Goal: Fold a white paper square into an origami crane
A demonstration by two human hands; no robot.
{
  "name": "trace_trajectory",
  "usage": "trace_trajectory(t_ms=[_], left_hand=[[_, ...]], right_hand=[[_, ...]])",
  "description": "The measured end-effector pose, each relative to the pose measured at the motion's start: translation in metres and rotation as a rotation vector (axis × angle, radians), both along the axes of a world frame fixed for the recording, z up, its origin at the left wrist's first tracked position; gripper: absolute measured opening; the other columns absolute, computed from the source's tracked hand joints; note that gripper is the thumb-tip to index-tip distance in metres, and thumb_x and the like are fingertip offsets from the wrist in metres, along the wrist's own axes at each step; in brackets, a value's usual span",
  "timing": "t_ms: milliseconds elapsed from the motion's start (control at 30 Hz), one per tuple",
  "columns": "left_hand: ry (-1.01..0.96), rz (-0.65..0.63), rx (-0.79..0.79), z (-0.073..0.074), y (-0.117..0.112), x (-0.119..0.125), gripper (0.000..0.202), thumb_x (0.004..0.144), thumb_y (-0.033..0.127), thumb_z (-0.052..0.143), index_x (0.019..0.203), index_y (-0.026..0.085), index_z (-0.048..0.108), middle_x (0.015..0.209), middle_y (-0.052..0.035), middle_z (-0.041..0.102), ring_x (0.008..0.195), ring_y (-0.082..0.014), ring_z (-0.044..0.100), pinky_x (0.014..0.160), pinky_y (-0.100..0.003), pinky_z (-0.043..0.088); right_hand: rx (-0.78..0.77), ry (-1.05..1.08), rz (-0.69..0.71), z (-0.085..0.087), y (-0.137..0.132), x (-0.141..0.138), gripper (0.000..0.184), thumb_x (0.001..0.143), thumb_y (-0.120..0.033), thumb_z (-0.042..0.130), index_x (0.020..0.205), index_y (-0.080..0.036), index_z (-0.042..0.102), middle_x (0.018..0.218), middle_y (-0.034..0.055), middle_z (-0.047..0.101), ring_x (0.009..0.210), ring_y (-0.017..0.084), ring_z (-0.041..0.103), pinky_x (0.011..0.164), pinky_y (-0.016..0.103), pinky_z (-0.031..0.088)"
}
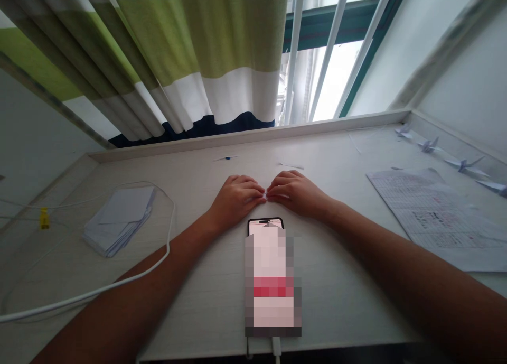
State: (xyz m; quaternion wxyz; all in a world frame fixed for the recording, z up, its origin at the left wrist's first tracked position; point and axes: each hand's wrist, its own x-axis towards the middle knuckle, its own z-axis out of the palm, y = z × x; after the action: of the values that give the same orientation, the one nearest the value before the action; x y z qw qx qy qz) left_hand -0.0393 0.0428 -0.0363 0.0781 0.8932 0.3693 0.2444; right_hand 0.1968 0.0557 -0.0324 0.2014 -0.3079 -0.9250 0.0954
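Observation:
My left hand point(234, 197) and my right hand point(296, 192) rest on the pale desk point(340, 174), fingertips meeting in the middle. Both pinch a small piece of white paper point(264, 196), most of it hidden under the fingers. A phone point(272, 277) with a lit screen lies flat just in front of my hands, between my forearms, and a cable is plugged in at its near end.
A stack of white paper squares point(119, 218) lies at the left, with a white cable point(119, 285) looping round it. A printed sheet point(439, 216) lies at the right. Several folded paper cranes point(461, 164) line the right wall. A striped curtain point(178, 63) hangs behind.

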Motion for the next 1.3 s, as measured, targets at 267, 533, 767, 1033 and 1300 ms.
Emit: trace_trajectory(t_ms=[267,533,767,1033,1300], left_hand=[[0.009,0.017,-0.063,0.0,0.001,0.001,0.021,0.102,0.033,0.058,0.099,0.023,0.076,0.109,-0.0021,0.081,0.11,-0.0207,0.068,0.102,-0.041,0.038],[-0.14,0.072,-0.168,-0.003,0.002,0.004,0.014,0.099,0.028,0.062,0.099,0.025,0.075,0.104,-0.001,0.081,0.103,-0.0209,0.07,0.102,-0.041,0.041],[-0.364,0.128,-0.318,-0.008,0.006,0.003,0.01,0.089,0.03,0.074,0.096,0.026,0.08,0.098,-0.0027,0.08,0.097,-0.0215,0.072,0.097,-0.038,0.05],[-0.346,0.084,-0.308,-0.009,0.009,0.003,0.01,0.087,0.032,0.074,0.081,0.025,0.078,0.098,-0.0028,0.081,0.1,-0.0228,0.071,0.099,-0.041,0.05],[-0.339,0.07,-0.361,-0.007,0.009,0.003,0.012,0.087,0.03,0.072,0.078,0.024,0.075,0.1,-0.0029,0.081,0.102,-0.0234,0.069,0.099,-0.042,0.05]], right_hand=[[-0.044,0.033,-0.013,0.001,-0.002,-0.002,0.02,0.102,-0.029,0.061,0.103,-0.021,0.079,0.102,0.0074,0.078,0.099,0.024,0.065,0.094,0.039,0.043],[-0.18,0.164,-0.11,-0.003,-0.003,-0.009,0.017,0.097,-0.023,0.064,0.093,-0.018,0.08,0.096,0.0089,0.076,0.093,0.024,0.066,0.088,0.038,0.05],[-0.391,0.335,-0.232,-0.001,-0.004,-0.012,0.011,0.089,-0.024,0.07,0.086,-0.019,0.08,0.093,0.0067,0.075,0.09,0.022,0.069,0.086,0.034,0.053],[-0.422,0.31,-0.216,0.001,-0.003,-0.011,0.012,0.088,-0.025,0.071,0.084,-0.018,0.079,0.1,0.0077,0.076,0.095,0.023,0.069,0.089,0.035,0.053],[-0.38,0.299,-0.216,0.0,-0.004,-0.013,0.015,0.09,-0.025,0.067,0.083,-0.017,0.077,0.098,0.0085,0.075,0.094,0.023,0.069,0.088,0.034,0.052]])
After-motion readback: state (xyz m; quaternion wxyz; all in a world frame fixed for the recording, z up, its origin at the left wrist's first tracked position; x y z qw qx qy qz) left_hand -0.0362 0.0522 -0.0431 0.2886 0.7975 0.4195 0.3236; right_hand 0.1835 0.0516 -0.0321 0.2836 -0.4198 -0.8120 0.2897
